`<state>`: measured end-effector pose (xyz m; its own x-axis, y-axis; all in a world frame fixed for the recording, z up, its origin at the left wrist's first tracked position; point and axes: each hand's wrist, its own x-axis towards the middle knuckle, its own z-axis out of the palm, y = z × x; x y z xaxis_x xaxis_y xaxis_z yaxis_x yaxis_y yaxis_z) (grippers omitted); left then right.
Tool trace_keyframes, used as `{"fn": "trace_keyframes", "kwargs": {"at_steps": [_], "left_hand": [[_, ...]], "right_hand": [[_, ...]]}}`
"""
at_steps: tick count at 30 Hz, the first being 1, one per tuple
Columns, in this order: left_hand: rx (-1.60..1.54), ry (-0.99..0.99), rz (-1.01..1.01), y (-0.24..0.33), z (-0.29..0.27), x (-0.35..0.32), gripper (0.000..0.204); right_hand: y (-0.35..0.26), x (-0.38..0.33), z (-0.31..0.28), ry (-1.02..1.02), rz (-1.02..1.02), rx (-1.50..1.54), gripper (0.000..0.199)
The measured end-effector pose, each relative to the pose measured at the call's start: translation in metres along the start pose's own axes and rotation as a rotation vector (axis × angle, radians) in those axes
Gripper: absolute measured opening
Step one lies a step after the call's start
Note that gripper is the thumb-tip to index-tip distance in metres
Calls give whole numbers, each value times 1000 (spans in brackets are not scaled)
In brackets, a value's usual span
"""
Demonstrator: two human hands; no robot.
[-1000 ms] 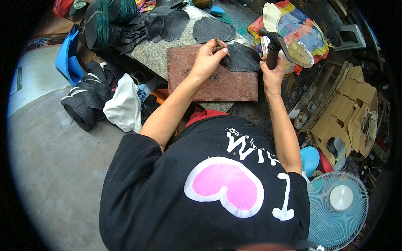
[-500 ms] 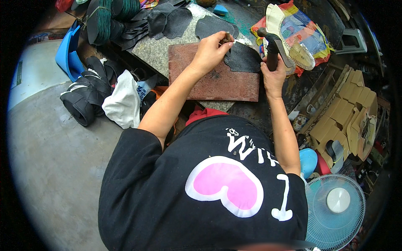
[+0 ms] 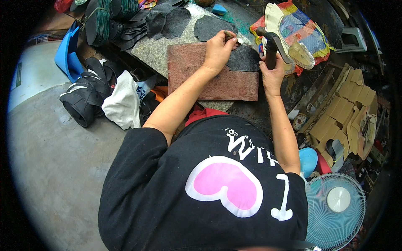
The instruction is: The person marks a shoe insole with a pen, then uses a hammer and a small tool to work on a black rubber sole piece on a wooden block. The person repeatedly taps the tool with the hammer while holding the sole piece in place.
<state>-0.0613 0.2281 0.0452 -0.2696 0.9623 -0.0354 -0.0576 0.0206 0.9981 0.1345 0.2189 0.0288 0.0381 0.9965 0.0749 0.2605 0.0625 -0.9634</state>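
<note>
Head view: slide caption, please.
Right hand grips a hammer, left hand a small tool by a black piece on a reddish board.

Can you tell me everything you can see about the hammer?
The hammer has a dark, metal-looking head: a rounded knob at one end, a longer, curved grey part at the other. Its handle is dark brown, with something shiny black near the head. The right grip is closed around the handle, so the head end points away from the person. The handle's lower end is hidden.

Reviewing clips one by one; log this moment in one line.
left hand: holds small tool | right hand: holds hammer | black piece: on reddish board
</note>
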Motion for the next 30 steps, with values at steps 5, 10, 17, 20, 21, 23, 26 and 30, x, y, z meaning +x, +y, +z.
{"fn": "trace_keyframes", "kwargs": {"at_steps": [5, 10, 17, 20, 21, 23, 26, 30], "left_hand": [[-61, 13, -24, -5, 1, 1, 10], [130, -55, 47, -2, -3, 1, 9], [558, -113, 620, 3, 2, 2, 14], [623, -123, 725, 4, 5, 1, 15], [641, -124, 732, 3, 7, 1, 15], [678, -121, 750, 3, 8, -1, 16], [608, -47, 672, 1, 7, 0, 15], [524, -7, 504, -8, 6, -2, 11]], "right_hand": [[1, 0, -2, -34, 8, -46, 36], [-5, 1, -1, -29, -13, -73, 34], [-85, -6, -36, -65, -82, 22, 36], [-112, -19, -47, -61, -387, 8, 40], [-113, -20, -42, -39, -486, -13, 42], [-106, -22, -37, -79, -396, -470, 40], [-86, -21, -37, -107, -117, -643, 37], [-64, -33, -40, -154, -68, -748, 39]]}}
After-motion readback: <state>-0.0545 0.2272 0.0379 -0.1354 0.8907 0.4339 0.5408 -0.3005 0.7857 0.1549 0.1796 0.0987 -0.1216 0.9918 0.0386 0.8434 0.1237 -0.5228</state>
